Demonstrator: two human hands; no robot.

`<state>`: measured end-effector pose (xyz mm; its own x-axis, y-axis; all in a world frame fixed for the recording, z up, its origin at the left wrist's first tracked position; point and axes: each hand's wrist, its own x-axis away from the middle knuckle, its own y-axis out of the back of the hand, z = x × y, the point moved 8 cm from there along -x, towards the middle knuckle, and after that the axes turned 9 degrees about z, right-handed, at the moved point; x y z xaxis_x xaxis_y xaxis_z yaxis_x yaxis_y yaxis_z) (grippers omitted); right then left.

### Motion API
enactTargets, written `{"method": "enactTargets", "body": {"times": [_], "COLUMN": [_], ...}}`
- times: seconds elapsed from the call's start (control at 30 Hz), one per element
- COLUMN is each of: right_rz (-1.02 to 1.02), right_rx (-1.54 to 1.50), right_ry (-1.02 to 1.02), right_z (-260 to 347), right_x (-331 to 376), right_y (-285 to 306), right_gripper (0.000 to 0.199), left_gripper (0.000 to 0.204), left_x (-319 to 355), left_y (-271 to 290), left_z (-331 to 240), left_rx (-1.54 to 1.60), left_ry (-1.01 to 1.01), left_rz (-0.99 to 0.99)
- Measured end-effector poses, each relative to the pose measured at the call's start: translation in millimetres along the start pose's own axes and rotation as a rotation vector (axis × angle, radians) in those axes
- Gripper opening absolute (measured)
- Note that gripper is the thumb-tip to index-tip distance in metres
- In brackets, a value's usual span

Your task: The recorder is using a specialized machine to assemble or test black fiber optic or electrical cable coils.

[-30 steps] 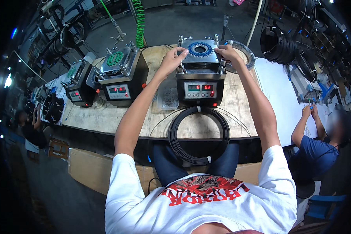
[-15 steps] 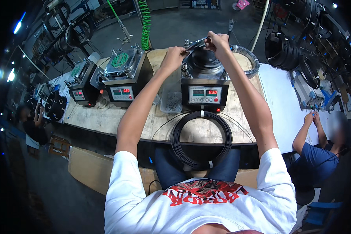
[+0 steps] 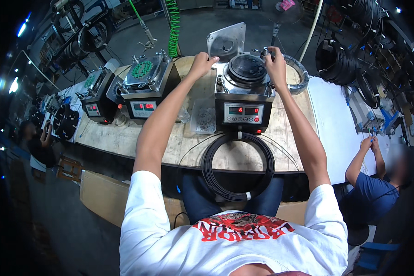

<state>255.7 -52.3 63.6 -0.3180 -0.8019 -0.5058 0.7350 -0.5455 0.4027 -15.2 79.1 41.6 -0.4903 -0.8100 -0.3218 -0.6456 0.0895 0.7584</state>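
Observation:
My left hand (image 3: 201,66) is at the rear left corner of a benchtop machine (image 3: 243,94), its thumb stretched away from curled fingers and nothing visible in its grasp. Just beyond the thumb, a flat clear plate with a dark round centre (image 3: 226,42) stands tilted up behind the machine. My right hand (image 3: 276,69) is closed with its fingertips around the metal clamp knob (image 3: 264,53) at the rear right corner. Between my hands, a dark stepped round disc (image 3: 246,69) lies exposed on the machine's top. Lit digits show on its front panel (image 3: 243,113).
A coil of black cable (image 3: 238,193) hangs over the table's near edge. Beside the machine is a clear tray (image 3: 203,120) of small parts. Two similar machines (image 3: 145,85) stand left; a wrapped ring of tubing (image 3: 301,76) lies right. A co-worker (image 3: 375,184) sits at the right.
The plate has gone from between my hands to tilted up behind the machine, uncovering the disc. My left hand has moved slightly left, my right hand to the rear right clamp knob. The panel digits changed.

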Motion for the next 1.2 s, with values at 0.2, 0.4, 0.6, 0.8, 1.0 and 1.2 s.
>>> {"method": "enactTargets", "body": {"times": [0.2,0.4,0.6,0.8,1.0,1.2], "right_rz": [-0.138,-0.145,-0.176,-0.179,-0.289,-0.28], "right_rx": [0.001,0.009,-0.033,0.027,0.013,-0.109], "right_ry": [-0.06,-0.106,0.106,0.107,0.151,0.128], "right_z": [-18.5,-8.7,-7.7,-17.3,6.4,-1.2], "right_x": [18.4,20.7,17.9,20.3,28.3,28.3], "right_y": [12.9,16.6,3.5,21.1,23.4,22.9], "right_gripper": [0.023,0.021,0.018,0.022,0.018,0.018], "left_gripper": [0.059,0.041,0.044,0.058,0.053,0.052], "left_x": [-17.1,-23.5,-7.7,-23.2,-44.8,-67.3], "left_y": [-10.8,-22.4,-9.4,105.9,215.7,230.0], "left_z": [14.2,32.8,51.1,70.8,153.9,198.0], "left_rx": [0.052,0.192,0.339,0.181,0.209,0.432], "left_ry": [0.067,0.111,0.109,0.128,0.265,0.307], "left_rz": [0.112,0.192,0.492,0.229,-0.207,-0.554]}}
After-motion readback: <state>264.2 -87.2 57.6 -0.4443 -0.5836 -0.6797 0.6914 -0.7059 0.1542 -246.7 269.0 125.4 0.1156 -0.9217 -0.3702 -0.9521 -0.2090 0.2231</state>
